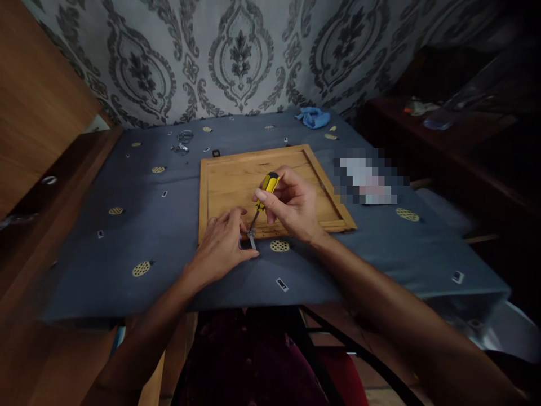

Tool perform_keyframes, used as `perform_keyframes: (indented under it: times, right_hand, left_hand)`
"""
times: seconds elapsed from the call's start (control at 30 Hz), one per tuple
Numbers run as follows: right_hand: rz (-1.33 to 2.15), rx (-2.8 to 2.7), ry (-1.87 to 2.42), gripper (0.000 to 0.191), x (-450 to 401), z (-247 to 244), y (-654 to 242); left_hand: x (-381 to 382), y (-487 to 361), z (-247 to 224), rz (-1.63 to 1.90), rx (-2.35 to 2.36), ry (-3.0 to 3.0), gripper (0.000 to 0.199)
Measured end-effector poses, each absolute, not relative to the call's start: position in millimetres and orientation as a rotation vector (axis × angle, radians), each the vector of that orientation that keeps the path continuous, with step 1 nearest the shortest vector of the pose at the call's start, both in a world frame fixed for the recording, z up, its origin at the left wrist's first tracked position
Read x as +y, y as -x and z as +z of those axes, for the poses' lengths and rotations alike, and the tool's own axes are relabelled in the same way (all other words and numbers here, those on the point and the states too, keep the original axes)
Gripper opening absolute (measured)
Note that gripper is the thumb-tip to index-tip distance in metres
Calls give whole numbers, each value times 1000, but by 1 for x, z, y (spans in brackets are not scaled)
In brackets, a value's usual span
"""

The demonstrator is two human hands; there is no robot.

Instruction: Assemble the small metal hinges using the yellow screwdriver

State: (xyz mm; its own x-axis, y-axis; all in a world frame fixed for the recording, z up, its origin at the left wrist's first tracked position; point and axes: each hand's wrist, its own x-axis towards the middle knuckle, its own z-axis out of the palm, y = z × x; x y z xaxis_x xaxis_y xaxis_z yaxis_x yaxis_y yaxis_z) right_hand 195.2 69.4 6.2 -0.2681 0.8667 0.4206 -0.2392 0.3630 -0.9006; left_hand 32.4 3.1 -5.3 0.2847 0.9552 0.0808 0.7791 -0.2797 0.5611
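Blue-grey cloth (127,242) spreads right across the surface (177,208), scattered with yellow pineapple prints, and behind it rises the backdrop (240,53), all grey scrolls on white. Centre stage, the wooden panel (240,180) lies flat, its raised border showing along the right side. Off to its right, a pixelated patch (367,183) hides whatever lies there. Up at the far edge of the surface, we have a crumpled blue rag (313,117).

Now to the hands! The right hand (296,203) is over the panel, clamped on the handle of the screwdriver (269,183). The left hand (224,242) is down at the near edge, fingers over the wood, thumb lower on the cloth side, the 2 standing apart around the fitting; whether they pinch it, I cannot tell.

That screwdriver, yellow and black, leans with its shaft down and its tip at the metal fitting (252,239), right at the panel's near edge. Far left, small shiny metal pieces (181,148) lie loose on the cloth. Smallest of all, a dark tab (216,153) pokes out at the panel's far edge.
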Motion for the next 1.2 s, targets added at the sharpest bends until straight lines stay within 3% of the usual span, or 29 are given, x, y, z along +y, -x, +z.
perform_keyframes:
  times: [0.23,0.53,0.8,0.97,1.2]
  right_hand:
    - [1201,-1484,582,47,69,6,-195]
    - [1337,-1650,530,32,69,16,-207]
    - [1423,-1544,487,41,68,13,-200]
    - [1439,-1606,514,30,69,18,-207]
    - [1435,-1579,466,31,70,13,-204]
  left_hand:
    - [3,-31,-9,615,1541,-2164,69]
    - [4,-31,-8,578,1548,-2176,71]
    - [4,-30,-9,587,1537,-2171,63]
    - [4,-30,-10,590,1537,-2177,70]
    - [4,-30,-7,575,1531,-2158,68]
